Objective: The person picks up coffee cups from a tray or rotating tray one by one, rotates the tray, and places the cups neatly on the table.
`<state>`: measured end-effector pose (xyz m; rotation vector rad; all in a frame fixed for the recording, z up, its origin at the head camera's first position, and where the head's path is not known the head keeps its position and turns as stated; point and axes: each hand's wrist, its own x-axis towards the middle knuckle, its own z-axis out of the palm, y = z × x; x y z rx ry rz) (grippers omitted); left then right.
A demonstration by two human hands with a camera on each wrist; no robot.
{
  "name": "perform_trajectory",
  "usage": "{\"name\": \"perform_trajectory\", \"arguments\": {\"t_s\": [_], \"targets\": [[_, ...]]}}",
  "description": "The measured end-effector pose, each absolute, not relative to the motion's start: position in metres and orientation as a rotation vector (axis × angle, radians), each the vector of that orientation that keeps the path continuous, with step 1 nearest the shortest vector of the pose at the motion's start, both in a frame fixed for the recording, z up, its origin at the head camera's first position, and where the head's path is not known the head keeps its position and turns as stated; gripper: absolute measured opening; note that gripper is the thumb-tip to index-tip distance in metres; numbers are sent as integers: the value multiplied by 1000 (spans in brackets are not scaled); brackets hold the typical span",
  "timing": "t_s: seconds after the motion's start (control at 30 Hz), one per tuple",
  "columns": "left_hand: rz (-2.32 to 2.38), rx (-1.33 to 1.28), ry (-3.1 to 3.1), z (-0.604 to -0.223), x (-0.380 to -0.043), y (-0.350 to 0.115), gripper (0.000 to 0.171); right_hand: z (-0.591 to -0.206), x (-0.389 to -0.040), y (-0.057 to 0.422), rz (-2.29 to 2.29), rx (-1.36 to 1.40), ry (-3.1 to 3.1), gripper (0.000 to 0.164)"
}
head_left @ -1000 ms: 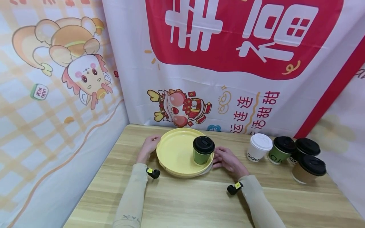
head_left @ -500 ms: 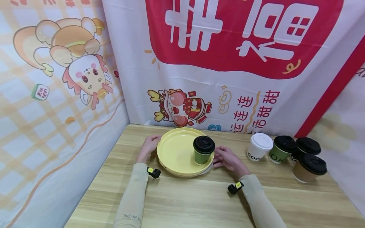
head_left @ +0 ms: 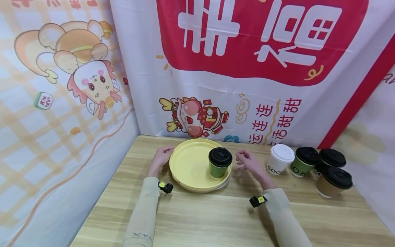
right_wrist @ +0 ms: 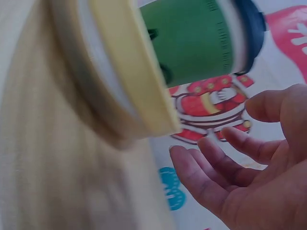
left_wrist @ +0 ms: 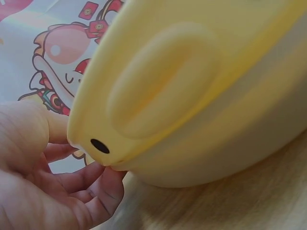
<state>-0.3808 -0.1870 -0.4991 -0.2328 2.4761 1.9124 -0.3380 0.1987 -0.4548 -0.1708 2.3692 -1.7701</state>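
A round yellow tray (head_left: 191,164) lies toward the back of the table, with a paler base showing beneath its rim. Near its right edge stands a green paper cup (head_left: 217,170) with a black lid. My left hand (head_left: 162,159) grips the tray's left edge; in the left wrist view its fingers (left_wrist: 111,189) curl at the lower rim beside a dark oval spot. Apart from the tray on its right side is my right hand (head_left: 248,164), fingers loosely bent and holding nothing. In the right wrist view, a gap separates its fingertips (right_wrist: 178,154) from the rim.
Several lidded cups stand at the right: a white cup (head_left: 280,159), a green cup (head_left: 303,164), a black cup (head_left: 331,159) and a brown cup (head_left: 333,185). A printed cloth (head_left: 145,85) hangs behind the wooden table (head_left: 203,219).
My right hand has come off the tray's right edge and moved a little to the right and up. My left hand, the tray and the cup on it look unmoved.
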Motion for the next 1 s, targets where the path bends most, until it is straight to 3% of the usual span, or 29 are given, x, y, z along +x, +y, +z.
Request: {"name": "perform_trajectory", "arguments": {"t_s": [0.33,1.0], "targets": [[1917,-225,2457,-502,-379,-191,27,-432,-330,202,-1752,-210,2426,41],[1897,-212,2473,-497,-377,-188,28,-403,-297,165,-1199,-672,3002,61]]}}
